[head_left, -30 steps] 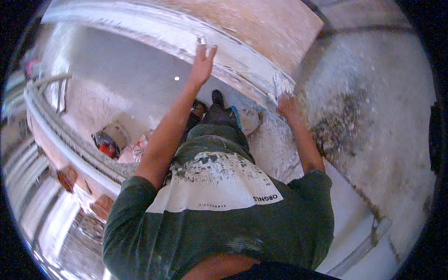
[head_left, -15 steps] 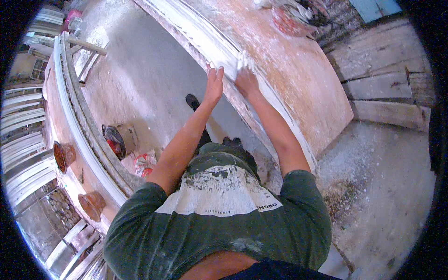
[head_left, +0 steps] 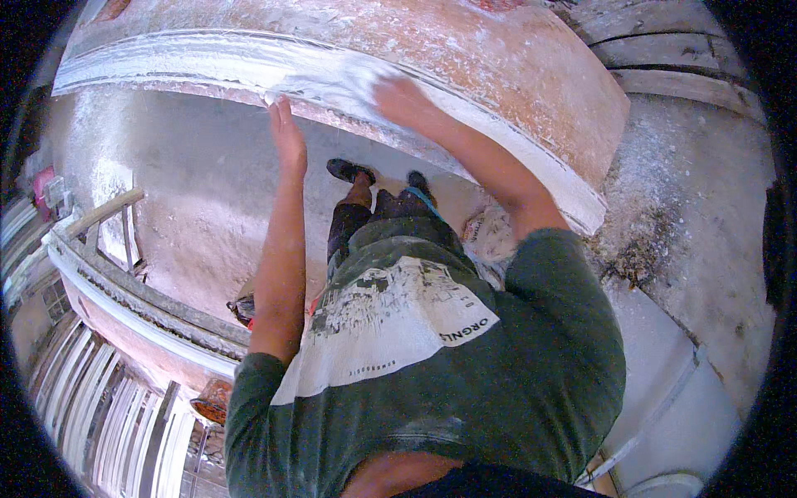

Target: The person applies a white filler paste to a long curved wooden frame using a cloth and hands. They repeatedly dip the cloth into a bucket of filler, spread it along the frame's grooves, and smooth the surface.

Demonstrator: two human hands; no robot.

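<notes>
A long white strip [head_left: 324,70] — ridged lengthwise — edges the reddish-brown board [head_left: 515,83].

A long strip [head_left: 199,60] (streaky white) lies along the tabletop [head_left: 506,91].

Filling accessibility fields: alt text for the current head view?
Right hand, blurred, at a long white strip along the edge of a reddish-brown table; left hand at the table's near edge. Seen from above, the wearer's dark green shirt fills the lower middle, with sandal-like dark footwear beyond it.
</notes>
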